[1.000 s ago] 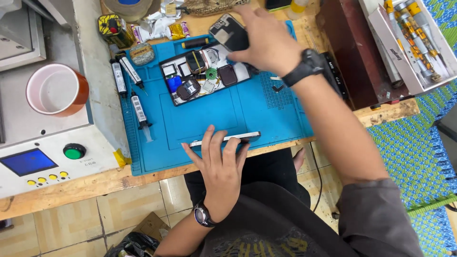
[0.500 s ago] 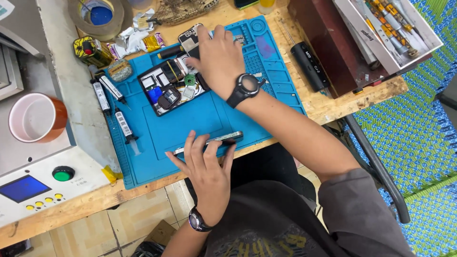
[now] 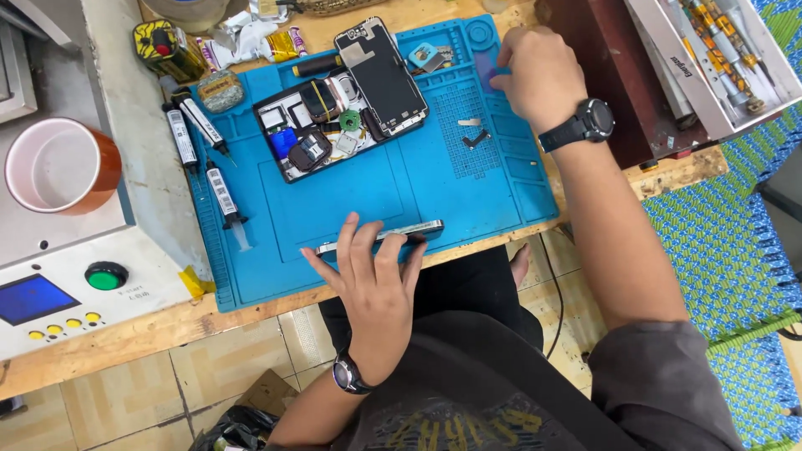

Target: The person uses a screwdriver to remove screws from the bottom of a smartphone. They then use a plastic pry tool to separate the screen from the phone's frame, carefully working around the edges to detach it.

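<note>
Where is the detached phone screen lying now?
In the head view, the phone screen lies at the blue mat's far edge, overlapping the opened phone body, left of the right hand.

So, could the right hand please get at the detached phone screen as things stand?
Probably yes: the right hand hovers at the blue mat's top corner, and the screen lies uncovered close beside it, nothing between.

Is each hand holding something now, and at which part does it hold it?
The left hand rests on a thin silver-edged phone body, fingers over its near long edge, pressing it on the blue silicone work mat. The right hand touches the mat's far corner; whether it holds anything cannot be told.
</note>
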